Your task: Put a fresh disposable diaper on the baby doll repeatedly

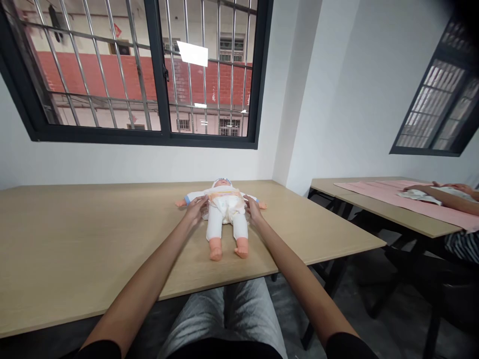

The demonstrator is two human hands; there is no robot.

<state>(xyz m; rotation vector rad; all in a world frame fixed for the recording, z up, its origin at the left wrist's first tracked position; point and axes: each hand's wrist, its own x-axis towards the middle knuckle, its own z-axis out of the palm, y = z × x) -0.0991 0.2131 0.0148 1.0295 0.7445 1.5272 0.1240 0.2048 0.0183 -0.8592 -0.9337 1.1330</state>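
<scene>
A baby doll (214, 227) lies on its back on the wooden table (112, 224), feet toward me and arms stretched out sideways. It wears white clothes with blue cuffs and a patterned cap. Around its hips is a white diaper (226, 205) with an orange-yellow band across the waist. My left hand (196, 209) is closed on the diaper's edge at the doll's left-of-view side. On the opposite side, my right hand (253, 208) pinches the other edge, thumb and fingers close together. Some fingertips are partly hidden against the white cloth.
At right stands a second table (374, 209) with a pink mat (385, 192) on it. Another person's arm (441, 197) reaches over a doll there. A barred window (160, 134) sits in the wall behind my table. Dark chairs (419, 274) are at lower right.
</scene>
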